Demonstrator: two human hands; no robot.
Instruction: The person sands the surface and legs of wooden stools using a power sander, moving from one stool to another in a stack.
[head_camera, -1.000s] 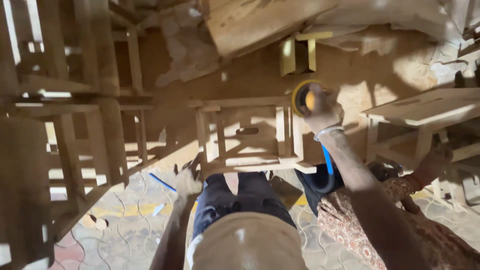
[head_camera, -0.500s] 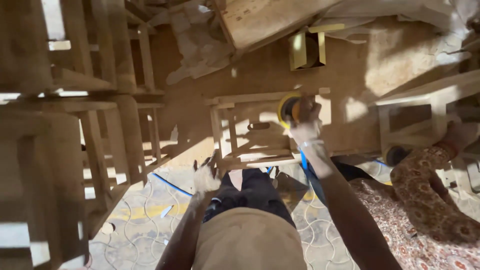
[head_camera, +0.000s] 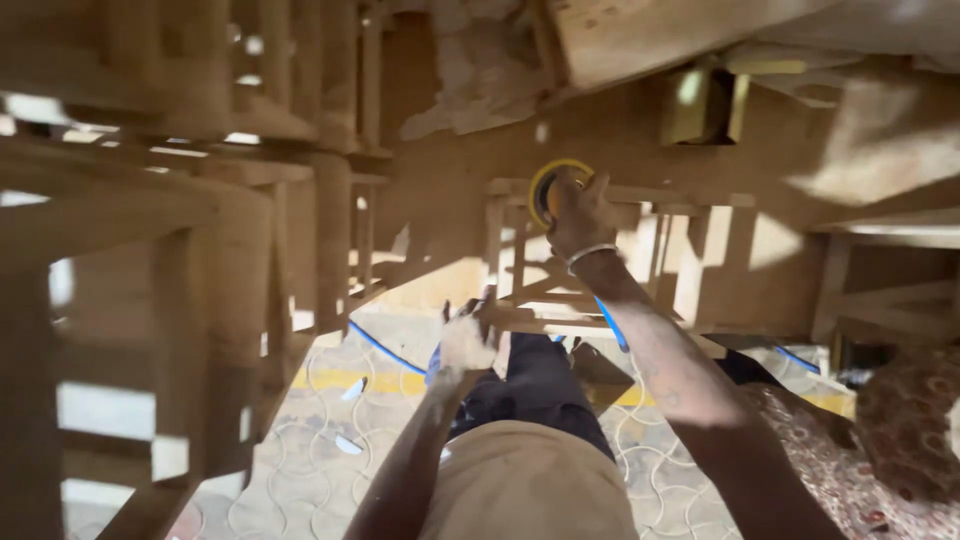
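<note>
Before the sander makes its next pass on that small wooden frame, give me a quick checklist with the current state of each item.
1. Right hand grips the sander: ok, fingers wrapped over it at the frame's far top rail.
2. Left hand steadies the small wooden frame: ok, it rests at the near rail.
3. Blue cord away from the disc: ok, it runs back under the right forearm.
4. Disc flat on the wood: cannot tell, the hand covers it.
5. Frame braced against the legs: ok, it sits right at the knees.
6. Sander running: cannot tell.
</note>
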